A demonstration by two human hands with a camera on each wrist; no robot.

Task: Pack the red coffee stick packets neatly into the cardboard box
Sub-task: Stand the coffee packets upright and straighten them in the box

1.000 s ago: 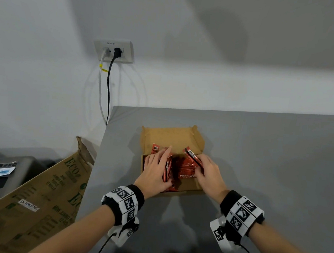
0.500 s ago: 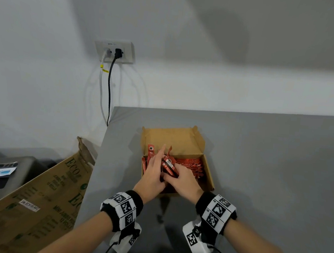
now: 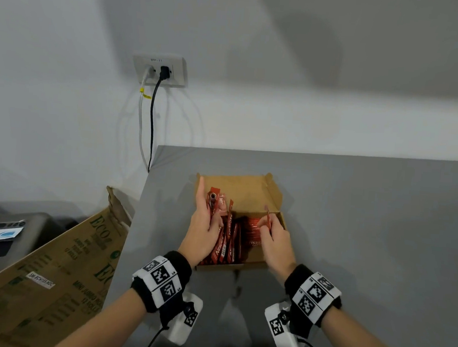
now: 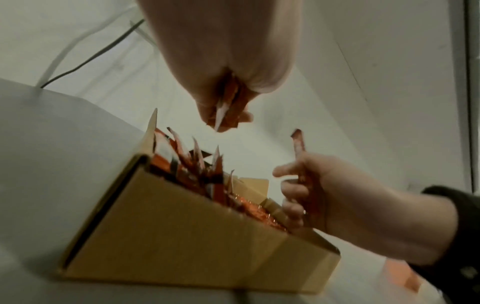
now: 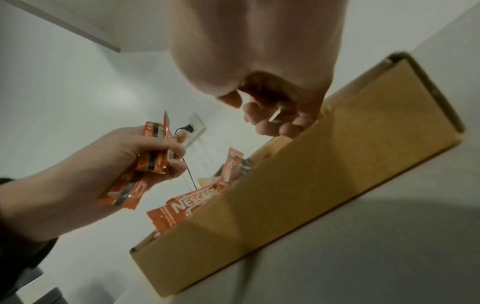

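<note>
The small cardboard box (image 3: 272,196) sits open on the grey counter (image 3: 369,225), its lid flap raised on the far side, and everything else is placed from it. Half a second ago both hands were down together over the left half of the box, the right one pressing on the packets there. Now they have parted and lifted. The left hand (image 3: 204,231) hovers above the box's left half with its grip curled round a bunch of red coffee stick packets (image 3: 214,202), whose upper ends fan out past the fingers toward the far wall of the box; the forefinger points straight along the box's left wall. The right hand (image 3: 274,240) has shifted to the right half of the box, and its grip pinches a single red packet (image 3: 269,217) that stands nearly upright above the near right corner. Inside the box more packets (image 3: 230,244) stand loosely on edge along the left and middle, some tilted, while others lie flat in the right part. In the right wrist view one flat packet (image 5: 187,207) pokes over the near wall of the box (image 5: 311,185). Left of the box, beyond the counter's edge, a large printed carton (image 3: 50,269) leans, and on the wall behind the box a socket plate (image 3: 160,69) carries two plugged cables.
</note>
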